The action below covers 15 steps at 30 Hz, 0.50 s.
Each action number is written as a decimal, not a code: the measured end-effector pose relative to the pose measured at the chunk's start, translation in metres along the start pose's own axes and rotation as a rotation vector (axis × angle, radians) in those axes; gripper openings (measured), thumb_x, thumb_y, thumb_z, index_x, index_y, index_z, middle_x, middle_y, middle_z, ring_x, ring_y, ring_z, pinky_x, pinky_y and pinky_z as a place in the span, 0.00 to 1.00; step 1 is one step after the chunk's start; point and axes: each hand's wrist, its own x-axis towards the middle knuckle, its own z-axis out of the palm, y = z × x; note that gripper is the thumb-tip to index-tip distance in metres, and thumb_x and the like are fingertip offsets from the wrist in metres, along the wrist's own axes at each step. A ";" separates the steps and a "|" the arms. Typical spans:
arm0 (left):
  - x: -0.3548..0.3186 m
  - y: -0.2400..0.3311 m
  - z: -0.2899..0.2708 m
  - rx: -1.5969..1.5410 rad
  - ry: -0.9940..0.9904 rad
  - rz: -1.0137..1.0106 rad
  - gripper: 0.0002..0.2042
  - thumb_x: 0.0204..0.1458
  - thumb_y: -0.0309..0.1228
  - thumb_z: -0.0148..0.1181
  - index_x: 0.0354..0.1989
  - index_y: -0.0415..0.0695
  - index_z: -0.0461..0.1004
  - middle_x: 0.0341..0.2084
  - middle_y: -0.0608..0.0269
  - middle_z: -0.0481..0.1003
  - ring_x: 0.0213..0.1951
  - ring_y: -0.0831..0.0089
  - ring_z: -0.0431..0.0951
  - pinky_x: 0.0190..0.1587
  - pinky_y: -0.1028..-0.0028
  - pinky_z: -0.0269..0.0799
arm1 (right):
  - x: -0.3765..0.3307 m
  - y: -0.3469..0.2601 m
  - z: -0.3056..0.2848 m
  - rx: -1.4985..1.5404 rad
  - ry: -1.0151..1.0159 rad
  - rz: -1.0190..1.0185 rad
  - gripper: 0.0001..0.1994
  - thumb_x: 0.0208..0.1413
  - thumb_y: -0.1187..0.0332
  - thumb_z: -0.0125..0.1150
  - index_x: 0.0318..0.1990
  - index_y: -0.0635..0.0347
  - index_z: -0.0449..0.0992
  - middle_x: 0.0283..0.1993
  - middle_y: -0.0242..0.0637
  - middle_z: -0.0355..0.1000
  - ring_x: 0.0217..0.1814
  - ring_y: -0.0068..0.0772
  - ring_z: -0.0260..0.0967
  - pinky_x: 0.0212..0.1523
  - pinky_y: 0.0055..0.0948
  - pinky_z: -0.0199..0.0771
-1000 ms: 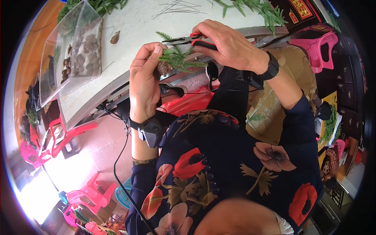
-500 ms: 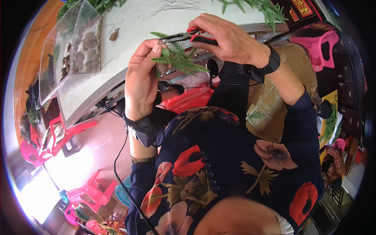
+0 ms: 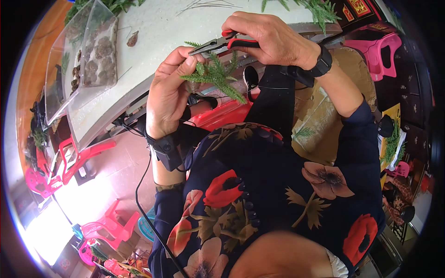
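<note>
My left hand (image 3: 168, 85) pinches a green artificial pine sprig (image 3: 215, 75) in front of the table edge; its needles fan out to the right. A brownish lump, probably a pine cone, is mostly hidden behind the needles by my fingers. My right hand (image 3: 274, 42) is closed around the red and black handles of needle-nose pliers (image 3: 211, 46). The pliers point left, and their jaws reach the tips of my left thumb and forefinger. Whatever lies between the jaws is too small to make out.
On the white table (image 3: 153, 60) lie a loose pine cone (image 3: 132, 39), several thin wires (image 3: 204, 5) and green sprigs (image 3: 323, 14). A clear plastic box (image 3: 98, 53) of pine cones stands at the left. A pink chair (image 3: 378, 53) stands right, cardboard (image 3: 350, 74) nearer.
The sprig has tilted, its right tips now lower, and the brown lump is more hidden. The pliers have shifted slightly, with their jaws still at my left fingertips.
</note>
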 end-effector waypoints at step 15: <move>0.009 -0.015 0.000 0.295 0.362 0.037 0.07 0.54 0.28 0.59 0.37 0.38 0.74 0.25 0.68 0.74 0.24 0.84 0.70 0.30 0.83 0.72 | -0.005 -0.020 0.001 0.151 -0.205 0.471 0.14 0.57 0.61 0.56 0.39 0.65 0.69 0.28 0.49 0.69 0.30 0.53 0.65 0.31 0.39 0.63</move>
